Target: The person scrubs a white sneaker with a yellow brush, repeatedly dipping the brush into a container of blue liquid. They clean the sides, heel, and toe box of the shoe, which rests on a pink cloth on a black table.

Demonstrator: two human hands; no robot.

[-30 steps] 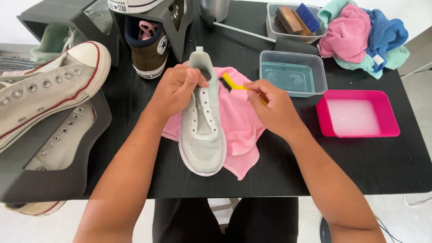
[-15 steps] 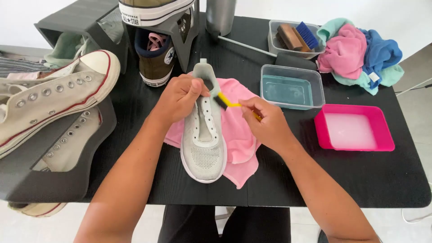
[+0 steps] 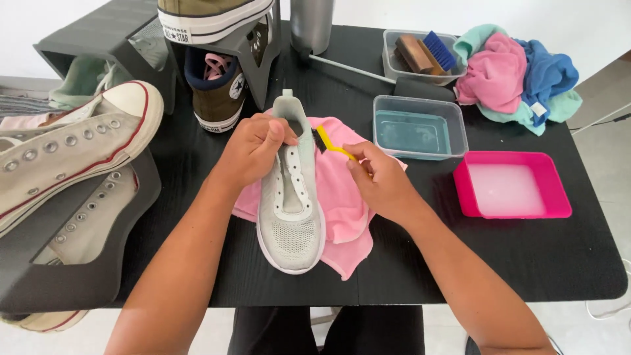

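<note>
A pale grey mesh sneaker (image 3: pixel 290 209) without laces lies on a pink cloth (image 3: pixel 342 197), toe pointing toward me, on the black table (image 3: pixel 526 256). My left hand (image 3: pixel 251 150) grips the sneaker at its collar and tongue. My right hand (image 3: pixel 381 181) holds a small yellow-handled brush (image 3: pixel 330 146), its dark bristle head against the sneaker's right side near the opening.
A clear tub of water (image 3: pixel 418 128) and a pink tray of milky liquid (image 3: pixel 509 185) stand to the right. Behind them are a tub with brushes (image 3: pixel 420 56) and a heap of cloths (image 3: pixel 519 75). High-top sneakers (image 3: pixel 66 154) on dark stands fill the left; a metal bottle (image 3: pixel 311 25) stands behind.
The brush head has slid along the sneaker's right side, from near the midfoot up to the collar. My left hand keeps its hold on the sneaker.
</note>
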